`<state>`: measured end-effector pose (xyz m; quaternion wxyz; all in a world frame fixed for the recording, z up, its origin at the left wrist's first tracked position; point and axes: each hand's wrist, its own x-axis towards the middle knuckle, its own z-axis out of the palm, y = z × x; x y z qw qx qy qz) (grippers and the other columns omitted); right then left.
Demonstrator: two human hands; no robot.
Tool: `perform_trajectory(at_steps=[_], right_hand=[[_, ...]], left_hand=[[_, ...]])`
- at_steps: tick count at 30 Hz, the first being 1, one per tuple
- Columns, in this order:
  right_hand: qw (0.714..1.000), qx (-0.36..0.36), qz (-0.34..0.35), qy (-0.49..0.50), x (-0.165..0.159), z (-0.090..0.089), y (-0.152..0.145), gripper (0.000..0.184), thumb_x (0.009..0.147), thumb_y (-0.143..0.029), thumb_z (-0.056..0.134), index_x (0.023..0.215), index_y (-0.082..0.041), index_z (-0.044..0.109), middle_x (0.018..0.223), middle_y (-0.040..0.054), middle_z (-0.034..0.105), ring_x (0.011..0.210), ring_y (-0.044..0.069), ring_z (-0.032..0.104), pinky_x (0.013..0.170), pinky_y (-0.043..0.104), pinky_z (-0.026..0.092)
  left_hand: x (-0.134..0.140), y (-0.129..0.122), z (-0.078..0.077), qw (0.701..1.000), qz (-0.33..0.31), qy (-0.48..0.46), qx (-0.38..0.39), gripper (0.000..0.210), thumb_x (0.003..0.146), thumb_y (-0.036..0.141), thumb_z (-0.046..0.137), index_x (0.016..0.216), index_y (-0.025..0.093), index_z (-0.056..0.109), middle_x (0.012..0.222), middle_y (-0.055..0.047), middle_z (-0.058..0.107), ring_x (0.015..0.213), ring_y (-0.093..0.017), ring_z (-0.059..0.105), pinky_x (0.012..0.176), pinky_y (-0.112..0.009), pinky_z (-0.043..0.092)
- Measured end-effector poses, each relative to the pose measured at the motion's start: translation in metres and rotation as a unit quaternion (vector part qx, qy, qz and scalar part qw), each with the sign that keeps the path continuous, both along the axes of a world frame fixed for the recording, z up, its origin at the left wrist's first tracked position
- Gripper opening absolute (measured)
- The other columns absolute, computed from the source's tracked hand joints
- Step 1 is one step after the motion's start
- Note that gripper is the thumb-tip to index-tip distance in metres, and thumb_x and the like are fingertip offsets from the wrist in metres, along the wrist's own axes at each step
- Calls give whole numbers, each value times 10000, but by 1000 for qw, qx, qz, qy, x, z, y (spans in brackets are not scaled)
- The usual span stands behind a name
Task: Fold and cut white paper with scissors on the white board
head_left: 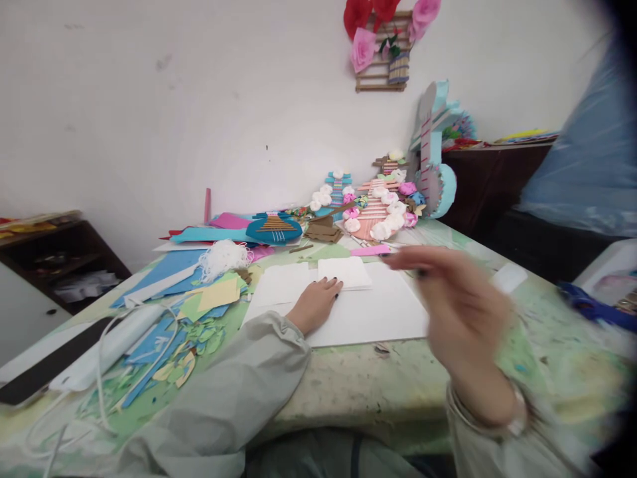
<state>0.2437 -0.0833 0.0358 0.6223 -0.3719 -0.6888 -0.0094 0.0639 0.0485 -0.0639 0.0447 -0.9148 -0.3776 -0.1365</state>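
Observation:
My left hand (316, 305) lies flat with its fingers stretched out. Its fingertips rest on the near left part of a small stack of white paper (348, 271). Beneath that stack spreads a larger white sheet (368, 318), and another piece of white paper (279, 282) lies to the left of my hand. My right hand (458, 312) is raised above the right edge of the large sheet, apart from the stack. Motion smears its fingers, so whether anything is between them cannot be made out.
Paper scraps (206, 335), a tangle of white string (226, 260), a white power strip (107, 348) and a black phone-like slab (50, 365) lie left. Decorated paper-and-stick instrument models (375, 212) stand at the back. A blue tool-like object (592, 305) lies right.

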Motion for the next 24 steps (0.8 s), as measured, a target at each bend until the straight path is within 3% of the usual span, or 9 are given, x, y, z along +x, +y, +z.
perform_trajectory(at_steps=[3,6,9,15,20,24], right_hand=[[973,-129,-4,-191,-10,-37,50,323,922,-243,397,1174,-163,584,1168,119,623,1088,220,577,945,401,456],[888,-260,-21,-380,-15,-80,84,489,908,-321,423,1320,-58,452,1379,205,426,1294,282,385,1047,462,341],[833,-321,-63,-446,-12,-102,91,662,912,-465,368,1397,-16,321,1453,213,292,1360,309,250,1085,498,246],[793,-387,-125,-453,8,-94,84,699,921,-492,283,1427,-12,243,1472,218,243,1369,315,218,1069,549,209],[798,-393,-111,-443,15,-93,86,639,929,-437,275,1430,-42,244,1488,191,223,1382,288,191,1075,536,197],[804,-392,-92,-438,19,-95,89,592,933,-398,281,1425,-68,262,1496,160,225,1387,262,185,1087,504,195]], left_hand=[[0,1,-2,1000,-3,-5,-5,409,922,179,309,1307,186,445,1420,-113,404,1328,-242,336,1034,-433,347],[0,3,-2,999,11,9,-51,430,923,188,288,1336,198,410,1443,-97,376,1359,-241,282,1057,-463,305],[-5,2,2,995,16,34,-93,466,934,234,263,1393,189,322,1470,-97,326,1365,-236,270,1071,-478,275],[-14,-13,14,992,59,62,-96,481,929,355,308,1355,140,368,1444,-142,360,1334,-268,328,1054,-547,257],[-14,-20,26,995,91,51,-10,361,914,333,353,1001,124,635,1108,-161,645,1258,-278,420,1071,-528,209],[-36,-4,38,981,195,5,-4,208,844,215,456,904,162,649,1012,-125,669,1117,-264,534,962,-418,357]])
